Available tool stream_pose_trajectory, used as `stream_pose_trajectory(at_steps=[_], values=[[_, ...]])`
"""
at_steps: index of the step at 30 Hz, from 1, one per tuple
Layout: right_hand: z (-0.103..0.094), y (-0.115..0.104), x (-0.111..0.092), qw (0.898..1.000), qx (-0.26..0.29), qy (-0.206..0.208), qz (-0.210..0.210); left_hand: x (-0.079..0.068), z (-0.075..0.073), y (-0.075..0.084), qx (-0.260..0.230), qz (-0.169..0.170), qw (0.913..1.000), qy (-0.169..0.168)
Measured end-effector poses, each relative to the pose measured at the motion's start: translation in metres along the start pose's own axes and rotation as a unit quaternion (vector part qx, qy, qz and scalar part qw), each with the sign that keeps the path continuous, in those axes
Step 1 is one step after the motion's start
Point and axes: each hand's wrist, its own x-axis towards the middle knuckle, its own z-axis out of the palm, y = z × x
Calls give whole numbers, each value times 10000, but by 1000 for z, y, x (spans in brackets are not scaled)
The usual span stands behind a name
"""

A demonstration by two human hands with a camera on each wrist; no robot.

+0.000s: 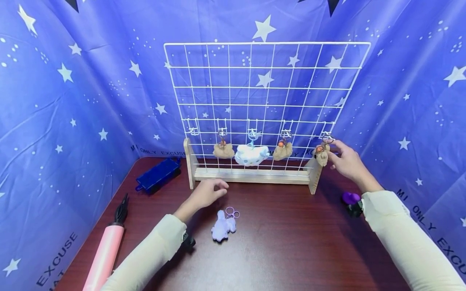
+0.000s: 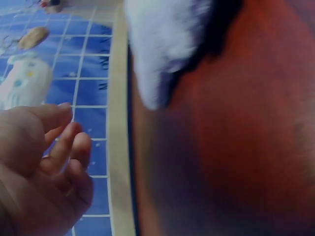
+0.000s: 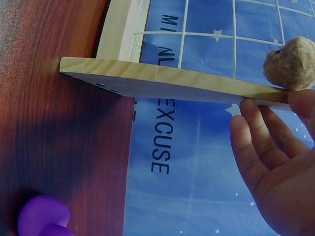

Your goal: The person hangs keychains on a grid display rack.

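A white wire grid rack [image 1: 267, 42] in a wooden base carries a row of keychains on hooks. My right hand [image 1: 347, 162] is at the rightmost one, a brown plush keychain [image 1: 322, 155] with an orange bead. Its thumb touches the plush's side in the right wrist view, other fingers loosely extended; the index finger is out of that view. Low in front of the rack hovers my left hand [image 1: 207, 193], fingers relaxed and holding nothing. Below it, a lilac plush keychain [image 1: 222, 227] with rings lies on the table.
A white plush keychain [image 1: 252, 155] hangs mid-row between two brown plush keychains. The leftmost hook [image 1: 193, 131] is bare. A dark blue case [image 1: 158, 176] and a pink hand pump [image 1: 104, 256] lie at left. Beside the right cuff is a purple object [image 1: 351, 197].
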Motion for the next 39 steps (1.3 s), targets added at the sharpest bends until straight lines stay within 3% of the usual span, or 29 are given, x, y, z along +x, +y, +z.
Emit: stream_pose_trajectory(at_steps=[4,8,17,29,39], values=[[0,0,1,10000,13,10,-20,-7,8,1,122,27,9983,-570],[0,0,0,10000,0,4,-7,-12,13,2,153,47,9956,-919],[1,0,-1,10000,17,-1,11,-17,19,0,513,151,9897,-1327],[2,1,0,10000,57,-19,-30,-16,25,3,735,284,9862,-1456],[2,2,1,9999,132,33,-99,-18,29,3,599,379,9911,-1125]])
